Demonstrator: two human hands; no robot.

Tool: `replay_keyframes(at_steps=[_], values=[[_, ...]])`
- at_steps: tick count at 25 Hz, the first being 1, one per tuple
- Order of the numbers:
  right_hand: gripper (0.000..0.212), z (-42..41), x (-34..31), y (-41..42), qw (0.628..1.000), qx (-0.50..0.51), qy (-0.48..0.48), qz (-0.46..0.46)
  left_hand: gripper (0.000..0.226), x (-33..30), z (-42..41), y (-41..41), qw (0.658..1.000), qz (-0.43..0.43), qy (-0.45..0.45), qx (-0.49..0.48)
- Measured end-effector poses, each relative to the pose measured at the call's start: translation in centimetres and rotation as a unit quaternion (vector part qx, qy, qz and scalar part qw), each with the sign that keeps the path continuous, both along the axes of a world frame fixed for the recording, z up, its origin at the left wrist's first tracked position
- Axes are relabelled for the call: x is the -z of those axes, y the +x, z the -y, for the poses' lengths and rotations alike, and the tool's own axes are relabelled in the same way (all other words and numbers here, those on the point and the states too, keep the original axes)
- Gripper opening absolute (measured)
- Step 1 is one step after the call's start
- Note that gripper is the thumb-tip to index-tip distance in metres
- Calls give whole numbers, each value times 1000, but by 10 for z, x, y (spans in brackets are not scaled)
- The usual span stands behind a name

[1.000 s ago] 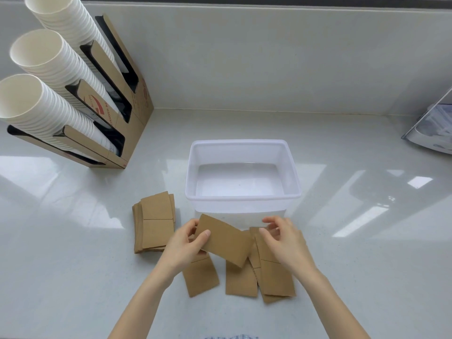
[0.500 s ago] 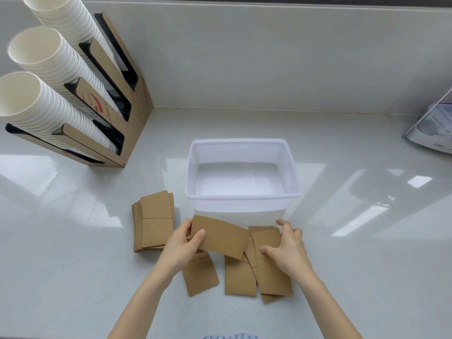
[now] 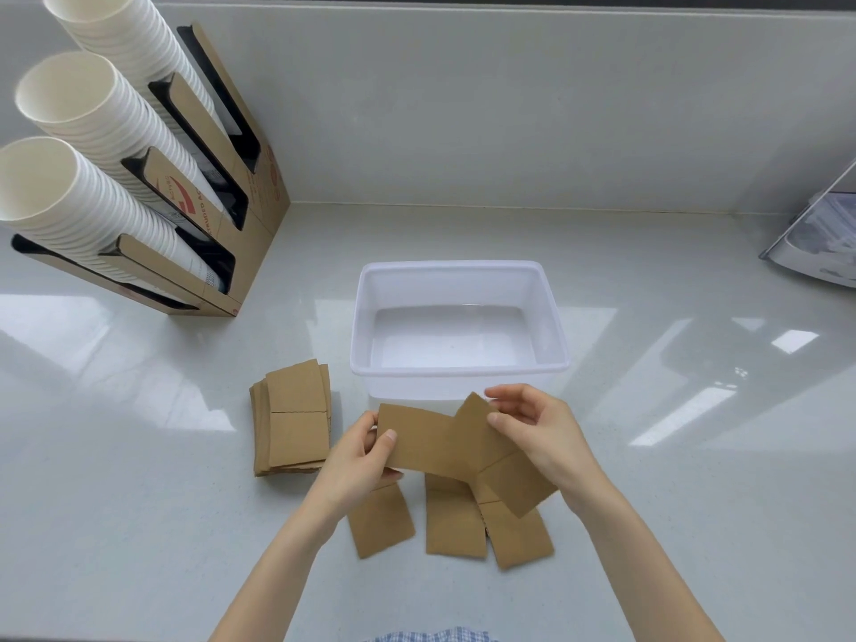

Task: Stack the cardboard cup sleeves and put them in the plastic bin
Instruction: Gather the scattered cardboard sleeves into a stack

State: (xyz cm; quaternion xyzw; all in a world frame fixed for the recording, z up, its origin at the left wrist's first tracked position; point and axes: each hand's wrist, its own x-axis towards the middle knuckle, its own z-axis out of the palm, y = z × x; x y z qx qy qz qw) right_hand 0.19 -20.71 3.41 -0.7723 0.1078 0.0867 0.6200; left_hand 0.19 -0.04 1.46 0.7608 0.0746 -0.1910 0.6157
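Observation:
My left hand (image 3: 359, 461) grips a flat brown cardboard sleeve (image 3: 428, 440) by its left end, just above the counter. My right hand (image 3: 542, 433) pinches a second sleeve (image 3: 509, 474), tilted and lifted, overlapping the first one's right end. Three loose sleeves lie flat beneath them: one on the left (image 3: 382, 521), one in the middle (image 3: 454, 521), one on the right (image 3: 523, 535). A neat stack of sleeves (image 3: 292, 424) rests to the left. The translucent plastic bin (image 3: 458, 368) stands just behind my hands with nothing inside.
A cardboard dispenser (image 3: 250, 215) with three slanted columns of white paper cups (image 3: 83, 196) stands at the back left against the wall. A grey-white object (image 3: 820, 243) sits at the right edge. The glossy counter (image 3: 139, 525) spreads around.
My right hand has lifted a sleeve off the loose pile and brought it up against the sleeve in my left hand. My left hand has barely moved.

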Motion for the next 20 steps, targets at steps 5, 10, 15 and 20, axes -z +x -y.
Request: replay_keyframes(at_steps=[5,10,15,20], values=[[26,-33,-1,9,995,-66,-63,37,23,-3,10,-2,999,7,-19,32],[24,-41,0,13,987,-85,-115,69,24,-4,11,-4,997,5,-75,18],[25,-48,2,12,981,-89,-138,100,16,0,16,-7,997,30,-64,14],[21,-29,12,2,981,-43,-167,91,17,5,7,-6,999,27,-33,-29]])
